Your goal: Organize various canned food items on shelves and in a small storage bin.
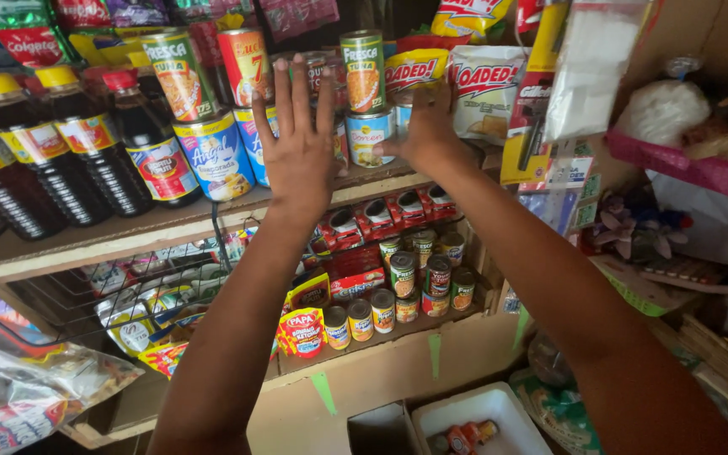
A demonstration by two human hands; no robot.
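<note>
While dark sauce bottles stand ranked at the upper shelf's left, the left hand hovers empty, fingers spread, before stacked cans; the right hand touches a small can, grip unclear; stacking looks unfinished.

You are facing the stock of a small grocery shop. The upper wooden shelf carries rows of tin cans and dark sauce bottles. Snack packets hang above; smaller cans and sachets fill the lower shelf.
</note>
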